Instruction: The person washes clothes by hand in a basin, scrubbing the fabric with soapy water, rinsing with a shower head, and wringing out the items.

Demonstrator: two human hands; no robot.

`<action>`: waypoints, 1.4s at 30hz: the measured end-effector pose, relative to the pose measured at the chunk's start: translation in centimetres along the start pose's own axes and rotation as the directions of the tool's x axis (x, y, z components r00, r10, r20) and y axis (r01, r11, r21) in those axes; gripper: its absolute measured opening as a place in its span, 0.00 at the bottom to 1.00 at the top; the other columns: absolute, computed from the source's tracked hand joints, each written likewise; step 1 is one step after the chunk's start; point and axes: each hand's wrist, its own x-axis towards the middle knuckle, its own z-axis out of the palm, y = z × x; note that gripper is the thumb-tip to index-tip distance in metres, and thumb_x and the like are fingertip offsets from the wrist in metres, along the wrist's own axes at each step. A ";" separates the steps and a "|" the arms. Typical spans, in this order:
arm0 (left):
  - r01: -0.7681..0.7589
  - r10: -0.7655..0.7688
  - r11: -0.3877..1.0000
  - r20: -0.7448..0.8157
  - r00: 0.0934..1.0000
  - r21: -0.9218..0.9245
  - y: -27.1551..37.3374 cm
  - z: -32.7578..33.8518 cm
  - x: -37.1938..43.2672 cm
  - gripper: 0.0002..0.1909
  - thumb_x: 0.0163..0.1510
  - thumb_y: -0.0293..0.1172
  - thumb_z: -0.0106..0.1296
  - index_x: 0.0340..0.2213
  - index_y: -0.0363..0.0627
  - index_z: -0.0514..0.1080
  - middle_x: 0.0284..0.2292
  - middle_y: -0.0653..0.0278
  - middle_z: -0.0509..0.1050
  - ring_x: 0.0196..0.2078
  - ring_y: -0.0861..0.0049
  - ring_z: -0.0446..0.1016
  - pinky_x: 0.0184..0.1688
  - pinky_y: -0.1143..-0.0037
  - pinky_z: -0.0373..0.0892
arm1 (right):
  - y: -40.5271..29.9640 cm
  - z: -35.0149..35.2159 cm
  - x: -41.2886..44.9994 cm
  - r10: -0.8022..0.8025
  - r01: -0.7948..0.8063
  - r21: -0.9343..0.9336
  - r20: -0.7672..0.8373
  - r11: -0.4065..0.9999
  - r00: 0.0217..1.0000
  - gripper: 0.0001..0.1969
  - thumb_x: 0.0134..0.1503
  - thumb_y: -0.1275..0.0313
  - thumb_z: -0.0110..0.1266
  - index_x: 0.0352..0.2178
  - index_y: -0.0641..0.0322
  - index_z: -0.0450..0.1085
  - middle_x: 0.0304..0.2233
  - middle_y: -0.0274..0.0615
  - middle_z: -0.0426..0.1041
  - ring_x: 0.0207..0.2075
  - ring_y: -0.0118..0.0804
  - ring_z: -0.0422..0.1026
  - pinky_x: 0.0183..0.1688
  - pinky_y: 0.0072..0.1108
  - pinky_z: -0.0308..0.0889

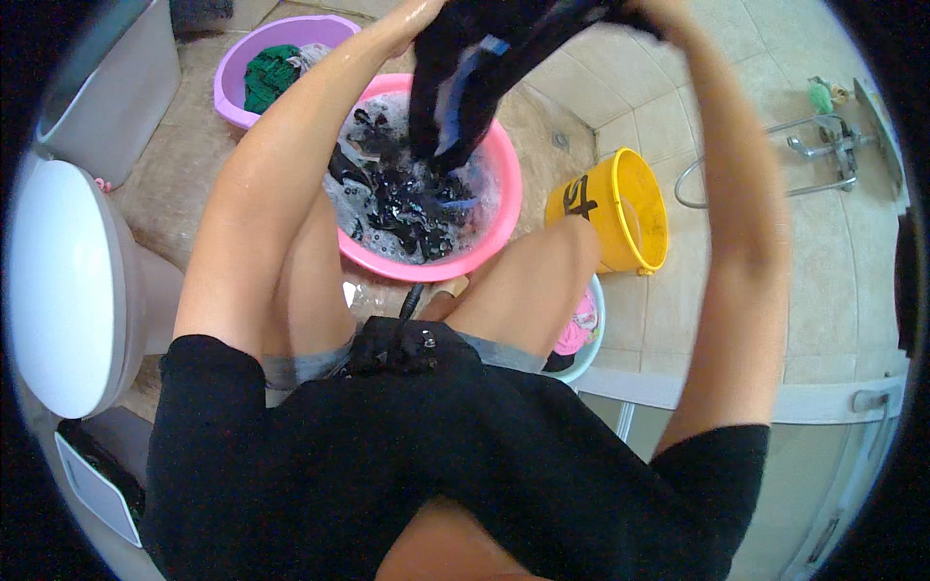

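A wet black garment [465, 80] with a bluish-white stripe hangs stretched between my raised hands at the top of the view. My left hand [415, 29] grips its left side; the fingers are mostly behind the cloth or past the picture's edge. On the other side my right hand [665, 22] holds the far end, partly cut off and blurred. The garment's lower end hangs over a pink plastic basin [508, 174] between my legs. In that basin, dark clothes [407, 196] soak in foamy water.
A purple basin [229, 80] with green and pale cloth stands back left. The toilet [65, 290] is at left. To the right are a yellow bucket [596, 210], a pale basin [597, 334] with pink cloth, and a wall-mounted shower mixer [835, 145]. A floor drain [559, 139] lies near the wall.
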 end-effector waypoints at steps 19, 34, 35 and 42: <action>0.104 -0.807 0.019 -0.046 0.588 0.994 -25.0 0.4 -18.0 0.43 0.37 0.71 0.43 0.55 0.74 0.52 0.59 0.52 0.41 0.61 0.47 0.32 0.56 0.46 0.37 | -8.3 48.9 -22.8 -0.347 0.263 0.227 0.617 0.938 0.706 0.30 0.50 0.64 0.46 0.56 0.33 0.50 0.61 0.41 0.34 0.61 0.49 0.37 0.55 0.51 0.43; 0.769 -0.758 0.629 -0.311 0.574 -0.113 -31.6 -4.3 -13.9 0.37 0.42 0.63 0.48 0.42 0.42 0.67 0.39 0.54 0.72 0.41 0.63 0.70 0.43 0.65 0.64 | -7.4 48.6 -19.2 0.215 -0.421 0.875 0.375 0.241 0.902 0.08 0.41 0.81 0.45 0.23 0.66 0.72 0.27 0.48 0.73 0.31 0.44 0.71 0.36 0.23 0.64; 0.791 -0.819 0.568 -0.252 0.515 -0.228 -32.2 -6.6 -14.7 0.39 0.42 0.64 0.46 0.44 0.42 0.66 0.39 0.53 0.71 0.42 0.63 0.69 0.44 0.63 0.64 | -10.4 44.0 -18.2 0.125 -0.346 0.911 0.326 0.224 0.937 0.09 0.40 0.82 0.44 0.23 0.65 0.71 0.27 0.48 0.72 0.30 0.44 0.70 0.36 0.23 0.63; 0.468 -0.300 0.356 0.376 0.877 -0.809 -21.9 1.1 -17.2 0.24 0.50 0.49 0.43 0.41 0.44 0.68 0.36 0.55 0.72 0.37 0.63 0.71 0.41 0.62 0.67 | -16.6 35.7 -23.5 -0.205 0.244 0.847 -0.164 0.472 0.965 0.08 0.36 0.77 0.51 0.23 0.57 0.69 0.25 0.44 0.65 0.32 0.49 0.62 0.39 0.33 0.58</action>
